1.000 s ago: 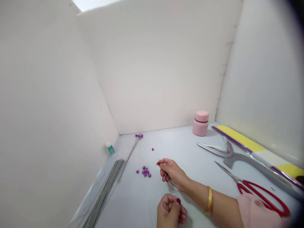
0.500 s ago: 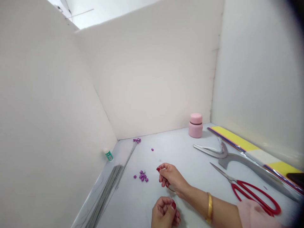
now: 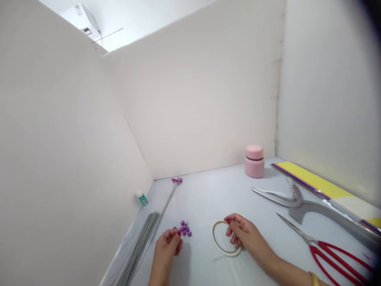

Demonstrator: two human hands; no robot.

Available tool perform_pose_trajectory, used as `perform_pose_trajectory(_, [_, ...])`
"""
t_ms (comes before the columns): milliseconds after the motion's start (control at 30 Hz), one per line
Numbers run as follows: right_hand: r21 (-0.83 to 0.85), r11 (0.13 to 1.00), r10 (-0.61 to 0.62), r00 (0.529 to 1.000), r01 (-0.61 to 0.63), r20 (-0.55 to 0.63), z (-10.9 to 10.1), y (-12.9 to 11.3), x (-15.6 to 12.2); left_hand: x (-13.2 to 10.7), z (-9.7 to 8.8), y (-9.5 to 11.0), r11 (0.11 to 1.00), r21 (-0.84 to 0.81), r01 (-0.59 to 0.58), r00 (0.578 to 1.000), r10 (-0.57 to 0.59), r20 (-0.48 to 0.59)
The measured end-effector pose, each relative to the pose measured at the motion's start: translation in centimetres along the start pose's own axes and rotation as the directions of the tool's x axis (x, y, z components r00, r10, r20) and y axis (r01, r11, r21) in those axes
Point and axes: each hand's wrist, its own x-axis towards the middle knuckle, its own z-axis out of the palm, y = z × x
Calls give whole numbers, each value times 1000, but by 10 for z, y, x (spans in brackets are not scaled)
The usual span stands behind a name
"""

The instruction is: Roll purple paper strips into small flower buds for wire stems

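My right hand (image 3: 241, 231) pinches the right side of a thin pale wire loop (image 3: 218, 237), which rests on the pale grey tabletop (image 3: 208, 190). To the left, my left hand (image 3: 166, 248) has its fingers closed and stands just beside a small cluster of purple paper flowers (image 3: 185, 228). Nothing shows between its fingers. A bundle of thin grey wires (image 3: 139, 242) lies along the left wall, and one long wire with purple flowers at its tip (image 3: 177, 180) reaches toward the back corner.
White board walls (image 3: 202, 111) stand on three sides. A pink jar (image 3: 254, 161) is at the back, with a small green-labelled bottle (image 3: 142, 198) by the left wall. Red-handled scissors (image 3: 330, 254), a grey metal tool (image 3: 300, 204) and yellow-striped sheets (image 3: 315, 186) lie at the right.
The thin wire in my right hand now forms a loop resting on the table. My hands have moved apart, with my left hand now beside the purple flowers. The view has shifted slightly.
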Motion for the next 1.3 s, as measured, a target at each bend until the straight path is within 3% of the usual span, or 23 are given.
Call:
perform_pose_trajectory(167, [0, 1000, 12, 999, -12, -44, -12, 12, 1, 42, -26, 19, 946, 321, -39, 997, 60, -57])
perform_pose_trajectory(400, [8, 1000, 25, 999, -25, -28, -12, 22, 8, 73, -31, 23, 792, 607, -68, 992, 117, -41])
perform_pose_trajectory(800, [-6, 998, 54, 998, -54, -22, -14, 22, 9, 86, -33, 25, 582, 812, -52, 990, 136, -34])
perform_pose_trajectory(1067, [-7, 998, 67, 997, -67, -26, -13, 19, 9, 88, -31, 29, 475, 874, -104, 980, 199, 8])
perform_pose_trajectory(1300, [-9, 998, 60, 998, -61, -7, -14, 20, 6, 83, -29, 31, 328, 939, -106, 965, 263, 17])
